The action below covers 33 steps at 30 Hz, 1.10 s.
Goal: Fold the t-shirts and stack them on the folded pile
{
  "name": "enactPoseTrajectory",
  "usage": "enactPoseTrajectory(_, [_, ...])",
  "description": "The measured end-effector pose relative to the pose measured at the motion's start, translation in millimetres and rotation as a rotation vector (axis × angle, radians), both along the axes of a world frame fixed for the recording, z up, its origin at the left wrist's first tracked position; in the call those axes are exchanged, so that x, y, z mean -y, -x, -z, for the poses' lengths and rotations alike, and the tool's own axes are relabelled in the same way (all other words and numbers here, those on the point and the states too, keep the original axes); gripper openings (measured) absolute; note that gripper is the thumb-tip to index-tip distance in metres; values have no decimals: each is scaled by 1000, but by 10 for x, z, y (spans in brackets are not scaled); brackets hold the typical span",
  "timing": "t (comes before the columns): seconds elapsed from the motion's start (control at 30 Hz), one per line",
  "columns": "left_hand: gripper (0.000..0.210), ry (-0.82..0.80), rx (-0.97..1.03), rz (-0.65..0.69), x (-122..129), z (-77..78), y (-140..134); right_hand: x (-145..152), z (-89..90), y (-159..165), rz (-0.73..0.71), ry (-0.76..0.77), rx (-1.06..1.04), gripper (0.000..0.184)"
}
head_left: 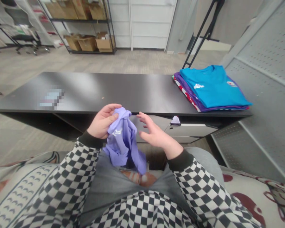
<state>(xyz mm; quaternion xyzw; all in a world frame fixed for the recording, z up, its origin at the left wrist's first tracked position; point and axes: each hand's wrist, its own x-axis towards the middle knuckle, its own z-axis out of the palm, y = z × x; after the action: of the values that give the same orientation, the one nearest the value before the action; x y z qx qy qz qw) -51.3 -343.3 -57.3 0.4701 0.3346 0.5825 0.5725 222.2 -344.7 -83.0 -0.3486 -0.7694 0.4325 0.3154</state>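
Observation:
A light purple garment (pixel 123 139) with a small white logo hangs bunched over my lap, in front of the dark table's near edge. My left hand (pixel 103 120) grips its top, thumb pressed against the cloth; the exact kind of garment cannot be made out. Just right of the cloth, my right hand (pixel 154 131) is held with its fingers apart and nothing in it. On the table's right end lies a stack of folded shirts, with a blue T-shirt (pixel 213 87) on top and purple and red-and-white ones beneath.
A blurred flat item (pixel 51 98) lies on the left of the black table (pixel 133 91). A phone (pixel 175 121) rests by the drawer (pixel 192 129) under the tabletop. A grey perforated panel (pixel 263 82) stands at right. Behind are shelves with cardboard boxes (pixel 87 42).

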Motion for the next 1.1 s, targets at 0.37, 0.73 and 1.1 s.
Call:
enactPoseTrajectory(0.37, [60, -3, -778, 394, 62, -11, -101, -43, -50, 95, 379, 157, -440, 21])
enactPoseTrajectory(0.73, [60, 162, -56, -44, -21, -3, -71, -141, -83, 35, 425, 482, -496, 46])
enactPoseTrajectory(1.1, [40, 16, -1103, -201, -171, -94, 430, -474, -190, -425, 812, 62, -525, 40])
